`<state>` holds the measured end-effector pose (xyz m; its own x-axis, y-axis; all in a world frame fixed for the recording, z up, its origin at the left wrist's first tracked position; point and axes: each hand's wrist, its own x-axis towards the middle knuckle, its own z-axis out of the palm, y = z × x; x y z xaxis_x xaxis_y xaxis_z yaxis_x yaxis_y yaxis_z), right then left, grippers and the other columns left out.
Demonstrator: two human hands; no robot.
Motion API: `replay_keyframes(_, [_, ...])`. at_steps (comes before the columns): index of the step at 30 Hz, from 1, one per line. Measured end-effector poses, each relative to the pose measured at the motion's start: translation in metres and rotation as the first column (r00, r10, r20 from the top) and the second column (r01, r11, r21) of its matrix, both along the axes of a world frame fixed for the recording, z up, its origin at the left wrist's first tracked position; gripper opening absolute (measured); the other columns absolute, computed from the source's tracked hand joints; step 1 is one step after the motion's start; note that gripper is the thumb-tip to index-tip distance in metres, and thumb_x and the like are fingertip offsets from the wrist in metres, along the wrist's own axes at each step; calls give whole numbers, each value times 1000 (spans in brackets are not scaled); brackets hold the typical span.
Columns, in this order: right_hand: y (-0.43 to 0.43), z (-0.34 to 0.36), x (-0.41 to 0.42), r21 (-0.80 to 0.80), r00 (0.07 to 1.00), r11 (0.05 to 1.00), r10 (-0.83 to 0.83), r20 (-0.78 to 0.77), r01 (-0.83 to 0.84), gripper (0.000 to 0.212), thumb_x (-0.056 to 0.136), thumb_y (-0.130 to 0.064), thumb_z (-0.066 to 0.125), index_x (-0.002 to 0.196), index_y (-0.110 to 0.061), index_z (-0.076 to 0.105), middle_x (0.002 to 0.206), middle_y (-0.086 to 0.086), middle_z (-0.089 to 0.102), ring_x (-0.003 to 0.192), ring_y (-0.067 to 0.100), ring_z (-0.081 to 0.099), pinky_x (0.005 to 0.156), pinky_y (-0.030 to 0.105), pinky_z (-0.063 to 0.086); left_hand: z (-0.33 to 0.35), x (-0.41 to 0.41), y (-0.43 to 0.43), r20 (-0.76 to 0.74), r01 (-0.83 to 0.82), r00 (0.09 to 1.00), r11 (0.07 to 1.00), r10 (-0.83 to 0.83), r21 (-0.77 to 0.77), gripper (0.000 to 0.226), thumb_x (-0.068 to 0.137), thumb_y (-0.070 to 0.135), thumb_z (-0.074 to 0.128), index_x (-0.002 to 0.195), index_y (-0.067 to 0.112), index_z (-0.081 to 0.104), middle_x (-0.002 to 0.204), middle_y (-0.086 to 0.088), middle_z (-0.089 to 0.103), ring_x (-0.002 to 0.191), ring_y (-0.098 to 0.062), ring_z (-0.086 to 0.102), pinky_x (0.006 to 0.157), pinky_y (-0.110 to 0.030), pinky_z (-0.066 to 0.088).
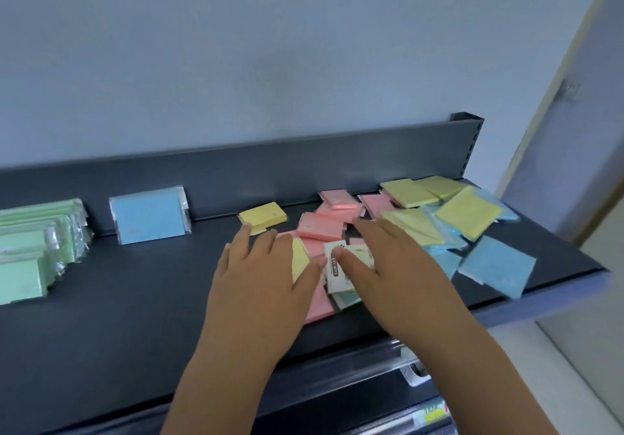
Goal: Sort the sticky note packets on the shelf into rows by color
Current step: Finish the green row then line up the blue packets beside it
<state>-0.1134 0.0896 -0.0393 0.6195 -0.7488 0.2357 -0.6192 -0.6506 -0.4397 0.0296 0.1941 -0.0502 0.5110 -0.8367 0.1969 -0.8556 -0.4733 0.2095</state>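
Note:
On the dark shelf (135, 306) a mixed heap of pink (320, 227), yellow (467, 213) and blue packets (496, 264) lies at the middle and right. A row of green packets (30, 249) stands at the far left, and one blue packet (148, 215) leans upright against the back wall. A single yellow packet (263, 217) lies by itself behind my left hand. My left hand (260, 272) lies flat, fingers spread, on pink and yellow packets. My right hand (388, 262) rests on the heap, its thumb pressing a white-labelled packet (337, 274).
The shelf's back wall (270, 164) rises behind the packets, with a slotted upright post (469, 144) at its right end. The shelf's front edge (540, 303) runs down-left. A lower shelf with price rails (415, 377) sits below. A door frame (553, 103) stands at the right.

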Motion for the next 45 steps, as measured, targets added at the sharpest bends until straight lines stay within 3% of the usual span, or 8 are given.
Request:
replay_keyframes(13, [-85, 7, -89, 67, 974, 977, -206, 98, 200, 54, 102, -44, 52, 154, -29, 44, 159, -5, 43, 145, 17, 39, 111, 35, 36, 8, -43, -77, -105, 113, 987, 988, -124, -109, 59, 94, 66, 32, 130, 25, 56, 143, 9, 54, 147, -20, 29, 121, -37, 27])
replay_keyframes(19, [-155, 4, -153, 119, 962, 961, -261, 81, 251, 53, 102, -42, 56, 152, -27, 47, 153, -5, 49, 140, 17, 43, 107, 34, 36, 4, -96, -140, -91, 124, 986, 984, -137, -130, 57, 97, 61, 41, 140, 24, 52, 144, 8, 52, 139, -15, 34, 114, -33, 32])
replay_keyframes(24, [-223, 3, -202, 161, 985, 977, -153, 73, 140, 36, 101, -33, 60, 136, -29, 59, 110, -21, 58, 92, 0, 53, 73, 10, 36, -1, -160, -201, -160, 102, 978, 975, -135, -199, 53, 98, 55, 51, 140, 23, 53, 142, 8, 51, 137, -14, 34, 111, -30, 31])
replay_keyframes(28, [-280, 8, -218, 174, 998, 983, -49, -46, 56, 66, 94, -42, 69, 153, -29, 44, 151, -11, 49, 134, 14, 47, 101, 23, 34, -2, -207, -251, -181, 144, 964, 956, -194, -257, 45, 98, 50, 56, 134, 23, 57, 138, 9, 53, 135, -13, 37, 111, -29, 33])
replay_keyframes(31, [-319, 12, -210, 238, 988, 970, 86, -128, -54, 89, 85, -42, 80, 159, -31, 32, 164, -10, 34, 148, 14, 34, 113, 29, 30, -5, -228, -273, -195, 153, 962, 967, -193, -205, 39, 97, 49, 58, 126, 24, 59, 129, 9, 55, 129, -12, 40, 106, -33, 39])
replay_keyframes(37, [-381, -7, -183, 414, 907, 875, 361, -217, -250, 121, 72, -33, 92, 163, -35, 14, 167, -10, 26, 148, 16, 32, 108, 27, 33, -6, -236, -292, -193, 107, 971, 980, -139, -168, 36, 96, 48, 58, 120, 22, 61, 121, 6, 57, 120, -13, 42, 102, -38, 42])
replay_keyframes(41, [-392, -16, -175, 428, 892, 842, 426, -152, -329, 121, 62, -39, 96, 160, -38, 24, 152, -12, 42, 138, 13, 43, 114, 32, 37, 0, -232, -294, -204, 77, 973, 984, -110, -162, 36, 97, 46, 60, 122, 20, 62, 125, 6, 57, 124, -13, 42, 105, -31, 38])
replay_keyframes(45, [-395, -12, -178, 387, 900, 854, 419, -116, -347, 114, 59, -33, 97, 153, -39, 33, 137, -10, 46, 126, 16, 49, 103, 33, 49, 6, -229, -296, -197, 52, 976, 981, -90, -189, 41, 98, 45, 59, 132, 23, 59, 135, 9, 55, 131, -10, 39, 107, -24, 33])
